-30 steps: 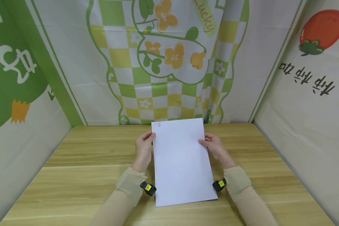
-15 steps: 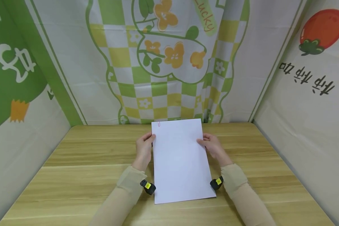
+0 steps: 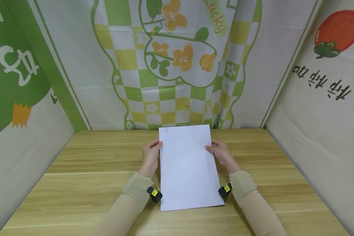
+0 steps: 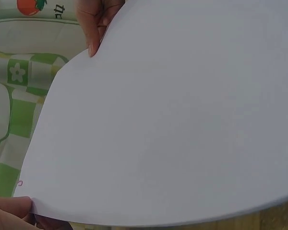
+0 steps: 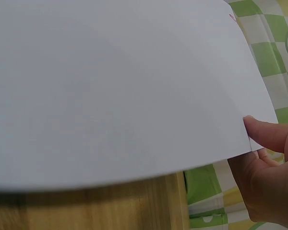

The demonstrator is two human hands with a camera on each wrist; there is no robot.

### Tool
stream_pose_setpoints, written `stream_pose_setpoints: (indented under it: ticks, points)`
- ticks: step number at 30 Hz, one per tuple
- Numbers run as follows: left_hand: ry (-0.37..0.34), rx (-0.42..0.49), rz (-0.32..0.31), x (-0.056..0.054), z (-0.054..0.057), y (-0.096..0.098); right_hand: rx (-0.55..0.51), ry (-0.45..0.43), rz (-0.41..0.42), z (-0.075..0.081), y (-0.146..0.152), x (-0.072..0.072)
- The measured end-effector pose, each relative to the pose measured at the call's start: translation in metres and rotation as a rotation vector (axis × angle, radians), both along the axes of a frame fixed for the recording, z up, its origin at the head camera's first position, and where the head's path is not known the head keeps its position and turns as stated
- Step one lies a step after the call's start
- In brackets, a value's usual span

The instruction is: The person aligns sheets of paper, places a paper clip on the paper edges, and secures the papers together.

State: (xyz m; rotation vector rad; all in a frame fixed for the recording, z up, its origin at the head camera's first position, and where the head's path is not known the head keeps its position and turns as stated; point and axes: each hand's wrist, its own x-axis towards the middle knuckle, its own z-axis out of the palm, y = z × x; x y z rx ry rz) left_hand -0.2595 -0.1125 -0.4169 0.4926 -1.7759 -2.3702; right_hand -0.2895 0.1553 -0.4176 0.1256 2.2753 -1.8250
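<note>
White paper (image 3: 188,170) is held up between both hands over the middle of the table, its upper edge tipped toward the back curtain. A small pink paper clip (image 3: 166,130) sits on its top edge near the left corner. My left hand (image 3: 150,156) pinches the left edge high up, thumb on the face and fingers behind. On the opposite edge, my right hand (image 3: 222,153) grips in the same way, its thumb (image 5: 266,134) lying on the face in the right wrist view. The fingers behind the paper are partly hidden.
The wooden table (image 3: 91,190) spreads out under the arms. A checked green and yellow curtain (image 3: 177,65) hangs at its back edge. Printed cloth walls stand at the left (image 3: 29,131) and right (image 3: 327,131). Each wrist wears a small black camera (image 3: 155,194).
The lower end of the paper has shifted slightly up and to the left. My right hand and forearm have moved a little inward; the left has hardly moved.
</note>
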Motion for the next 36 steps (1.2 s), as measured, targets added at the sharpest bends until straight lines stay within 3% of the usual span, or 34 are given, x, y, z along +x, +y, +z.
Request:
stream_pose_setpoints:
  ticks: [18, 36]
  points:
    - [-0.033, -0.06, -0.035, -0.01, -0.01, -0.004, -0.022, 0.022, 0.012, -0.01, -0.001, -0.006]
    - [-0.127, -0.166, -0.121, -0.006, -0.004, -0.007, -0.064, -0.022, -0.027, -0.011, -0.007, -0.013]
